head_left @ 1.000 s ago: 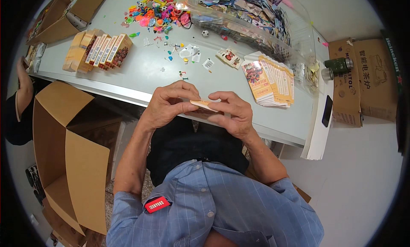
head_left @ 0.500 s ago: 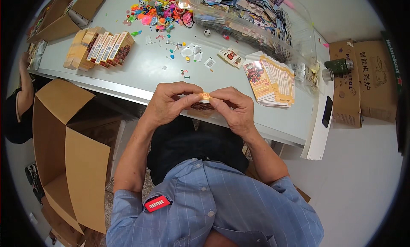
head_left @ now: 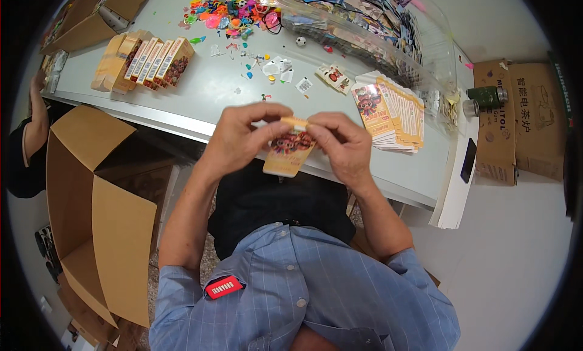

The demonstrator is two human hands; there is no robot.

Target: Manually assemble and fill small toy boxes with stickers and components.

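Note:
Between both hands, just over the table's front edge, is a small yellow-orange carton [head_left: 289,154] with cartoon figures on its face. My left hand [head_left: 242,134] pinches its upper left end between thumb and fingers. My right hand [head_left: 345,143] grips the upper right end the same way. The carton's face is tilted toward me, its lower end hanging free. To the right lies a fanned stack of flat cartons [head_left: 398,117] with matching print. Filled-out cartons [head_left: 173,64] stand in a row at the left.
Colourful small toys [head_left: 234,14] are heaped at the back. A clear plastic bin [head_left: 364,32] holds many packets or cards. Paper bits [head_left: 278,68] and a patterned packet [head_left: 334,78] lie mid-table. An open cardboard box [head_left: 121,241] stands at left. Another person's arm [head_left: 37,108] shows far left.
Both hands have turned the carton, so its printed face now shows below the fingers instead of mostly its top end. The hands have spread slightly apart, and the view has shifted a little.

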